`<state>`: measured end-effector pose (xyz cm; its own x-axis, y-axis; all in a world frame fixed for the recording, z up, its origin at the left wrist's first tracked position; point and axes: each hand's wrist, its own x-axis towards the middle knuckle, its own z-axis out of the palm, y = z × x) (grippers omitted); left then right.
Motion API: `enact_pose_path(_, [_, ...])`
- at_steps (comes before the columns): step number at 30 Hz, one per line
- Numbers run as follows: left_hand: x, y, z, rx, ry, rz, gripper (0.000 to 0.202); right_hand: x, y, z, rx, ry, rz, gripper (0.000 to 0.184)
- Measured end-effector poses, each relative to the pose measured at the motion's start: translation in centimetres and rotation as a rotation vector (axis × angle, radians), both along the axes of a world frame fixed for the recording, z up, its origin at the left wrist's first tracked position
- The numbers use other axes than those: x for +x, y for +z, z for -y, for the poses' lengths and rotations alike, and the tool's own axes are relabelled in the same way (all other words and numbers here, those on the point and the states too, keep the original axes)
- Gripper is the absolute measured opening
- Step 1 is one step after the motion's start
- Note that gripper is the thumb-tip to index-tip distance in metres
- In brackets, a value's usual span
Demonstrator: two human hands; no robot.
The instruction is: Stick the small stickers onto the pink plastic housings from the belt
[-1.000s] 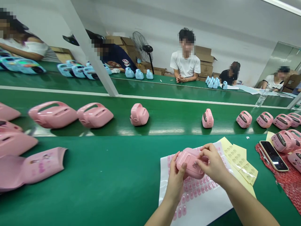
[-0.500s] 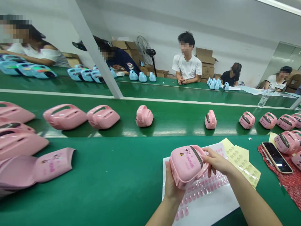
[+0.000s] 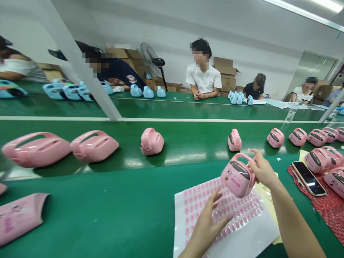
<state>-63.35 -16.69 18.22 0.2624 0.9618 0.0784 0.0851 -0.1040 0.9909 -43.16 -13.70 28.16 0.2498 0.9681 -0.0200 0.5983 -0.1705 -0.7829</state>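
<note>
My right hand [image 3: 262, 171] grips a pink toy case [image 3: 238, 176] by its handle and holds it in the air above the white sticker sheet [image 3: 242, 233]. That sheet lies on the green table and carries rows of small pink stickers. My left hand [image 3: 208, 224] hovers over the sheet's lower left part with its fingers spread and nothing in it. Yellow backing sheets [image 3: 264, 190] stick out from under my right forearm.
More pink cases stand along the green belt [image 3: 188, 143], such as one [image 3: 234, 140] just beyond my hands, and several more cluster at the right near a phone [image 3: 308, 173] on red cloth. Pink printed sheets [image 3: 18, 218] lie at the left. Other people sit across the far table with blue cases.
My left hand let go of the pink case and dropped open over the sheet. My right hand carried the case up and to the right by its handle.
</note>
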Motion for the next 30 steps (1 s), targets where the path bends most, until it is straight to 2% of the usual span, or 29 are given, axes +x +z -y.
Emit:
enact_pose_path(2, [-0.2, 0.1, 0.0, 0.139, -0.095, -0.371, 0.039, 2.0, 0.8, -1.5, -0.009, -0.14, 0.363, 0.043])
enact_pose_path(4, [-0.5, 0.0, -0.1, 0.258, -0.166, -0.613, 0.029, 3.8, 0.9, -3.8, -0.052, -0.261, 0.611, 0.045])
enact_pose_path(6, [-0.8, -0.4, -0.2, 0.316, -0.206, -0.724, 0.034, 5.6, 0.4, -6.5, -0.085, -0.354, 0.714, 0.047])
enact_pose_path(8, [-1.2, -1.1, -0.4, 0.31, -0.248, -0.757, 0.046, 7.4, -0.5, -8.9, -0.102, -0.41, 0.73, 0.047])
enact_pose_path(11, [-1.9, -2.3, -1.1, 0.284, -0.304, -0.744, 0.053, 9.4, -1.7, -11.1, -0.12, -0.42, 0.718, 0.045])
enact_pose_path(14, [-2.4, -2.8, -1.8, 0.278, -0.338, -0.736, 0.056, 9.7, -2.1, -12.1, -0.115, -0.431, 0.712, 0.041])
enact_pose_path(17, [-2.4, -2.6, -2.0, 0.276, -0.342, -0.736, 0.056, 7.7, -1.8, -12.9, -0.025, -0.427, 0.73, 0.047])
enact_pose_path(19, [-2.1, -2.2, -2.0, 0.27, -0.329, -0.721, 0.055, 5.5, -1.8, -13.7, 0.06, -0.313, 0.663, 0.052])
enact_pose_path(21, [-1.9, -2.0, -1.9, 0.251, -0.305, -0.695, 0.053, 3.2, -2.2, -14.5, 0.071, -0.185, 0.518, 0.055])
enact_pose_path(23, [-1.7, -1.9, -1.8, 0.226, -0.264, -0.639, 0.047, 1.3, -2.7, -15.0, 0.017, -0.136, 0.404, 0.056])
enact_pose_path(26, [-1.7, -2.1, -1.6, 0.165, -0.148, -0.442, 0.033, -0.2, -2.8, -14.5, -0.001, -0.129, 0.39, 0.053])
enact_pose_path(28, [-1.6, -2.1, -1.6, 0.089, -0.052, -0.262, 0.031, -0.5, -2.3, -13.1, 0.094, -0.09, 0.356, 0.055])
enact_pose_path(30, [-1.2, -2.0, -1.5, -0.004, 0.049, -0.061, 0.037, -0.7, -1.4, -11.0, 0.238, -0.036, 0.167, 0.058])
